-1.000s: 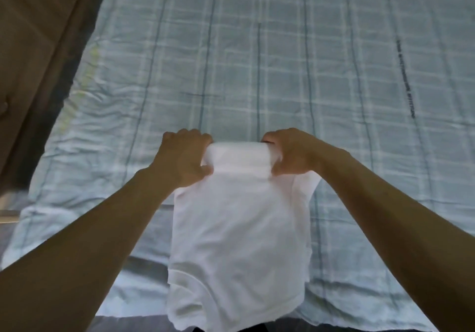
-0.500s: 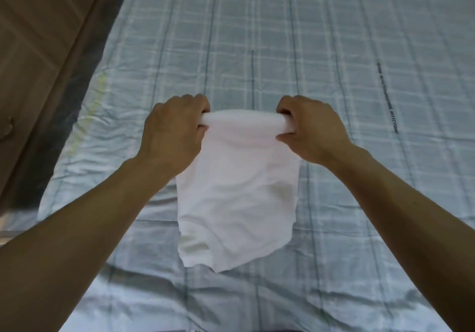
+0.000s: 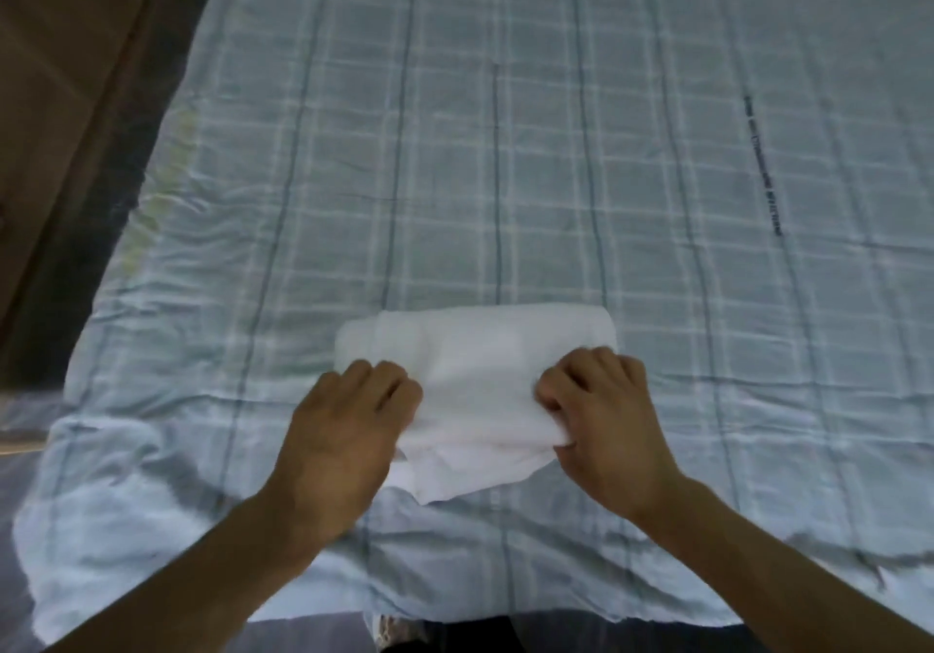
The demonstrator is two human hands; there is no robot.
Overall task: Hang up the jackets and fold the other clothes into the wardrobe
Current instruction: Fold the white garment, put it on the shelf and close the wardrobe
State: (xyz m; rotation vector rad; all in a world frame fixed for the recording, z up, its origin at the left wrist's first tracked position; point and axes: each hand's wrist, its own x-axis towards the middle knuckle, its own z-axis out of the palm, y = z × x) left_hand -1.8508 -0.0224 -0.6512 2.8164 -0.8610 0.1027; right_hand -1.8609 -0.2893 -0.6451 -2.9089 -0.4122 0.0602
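Observation:
A white garment (image 3: 480, 379) lies folded into a small rectangle on the bed, near its front edge. My left hand (image 3: 348, 425) grips the garment's near left corner with curled fingers. My right hand (image 3: 601, 415) pinches the near right edge, with fabric bunched between thumb and fingers. The garment's far fold lies flat on the cover; its near edge is loose and uneven between my hands.
The bed carries a pale blue checked cover (image 3: 505, 147), wrinkled at the near edge. A brown wooden cabinet (image 3: 60, 45) stands along the left, with a dark floor gap (image 3: 101, 187) beside the bed.
Both hands came down and toward me, laying the hanging white garment onto the bed folded over itself. It was held up in the air before; now it rests on the cover.

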